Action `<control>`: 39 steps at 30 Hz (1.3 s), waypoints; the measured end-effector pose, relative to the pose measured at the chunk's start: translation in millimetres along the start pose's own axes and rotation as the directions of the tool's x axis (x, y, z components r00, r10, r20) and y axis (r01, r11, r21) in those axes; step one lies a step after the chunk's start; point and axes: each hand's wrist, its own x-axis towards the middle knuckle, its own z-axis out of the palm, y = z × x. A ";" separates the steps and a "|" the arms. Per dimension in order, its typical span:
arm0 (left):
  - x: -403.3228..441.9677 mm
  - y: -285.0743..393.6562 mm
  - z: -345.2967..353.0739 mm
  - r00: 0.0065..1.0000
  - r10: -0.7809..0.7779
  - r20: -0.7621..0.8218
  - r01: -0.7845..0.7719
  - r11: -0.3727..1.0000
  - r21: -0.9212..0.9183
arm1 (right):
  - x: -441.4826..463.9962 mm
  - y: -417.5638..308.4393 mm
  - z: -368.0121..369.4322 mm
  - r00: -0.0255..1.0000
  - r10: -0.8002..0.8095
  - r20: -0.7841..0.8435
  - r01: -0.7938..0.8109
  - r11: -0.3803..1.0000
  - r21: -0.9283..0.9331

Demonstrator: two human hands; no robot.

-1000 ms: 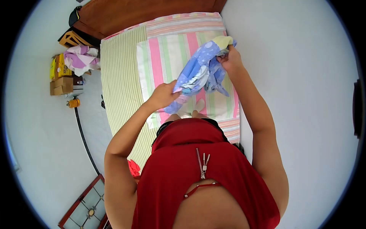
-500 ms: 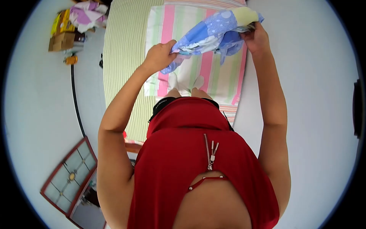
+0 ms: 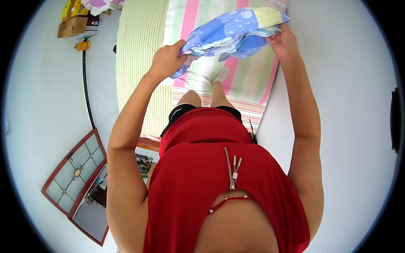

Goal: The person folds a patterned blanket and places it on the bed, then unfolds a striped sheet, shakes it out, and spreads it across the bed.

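A bunched blue patchwork cloth (image 3: 228,31) with a yellow patch hangs between my two hands, above the bed. My left hand (image 3: 169,61) is closed on its left end, where a short bit dangles below the fist. At the right end, near the yellow patch, my right hand (image 3: 282,41) grips the edge between thumb and fingers. Folds sag from the cloth's middle. Under it lies a pink, green and white striped sheet (image 3: 249,84), on which a foot in a white sock shows.
A finely striped mat (image 3: 141,55) covers the bed's left side. Cardboard boxes (image 3: 75,26) and an orange jar (image 3: 82,45) are at the upper left. A red-framed glass panel (image 3: 78,172) stands at the lower left. A white wall (image 3: 346,105) runs along the right.
Both hands have moved up in the view and farther apart, stretching the cloth wider. The view has shifted along the bed, and the headboard is out of sight.
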 end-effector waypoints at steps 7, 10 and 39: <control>6.0 -10.1 6.3 0.999 0.044 0.021 -0.043 0.997 -0.061 | 15.8 9.3 -12.0 0.999 -0.037 0.005 0.037 0.999 -0.006; 5.2 -17.6 18.6 0.999 0.043 -0.018 -0.043 0.998 -0.052 | 29.4 15.9 -18.8 0.997 -0.055 0.046 0.057 0.997 -0.056; 50.3 -116.3 159.6 0.595 -0.539 -0.596 0.449 0.838 -0.310 | 273.9 158.3 46.8 0.801 0.180 0.571 -0.089 0.979 -0.183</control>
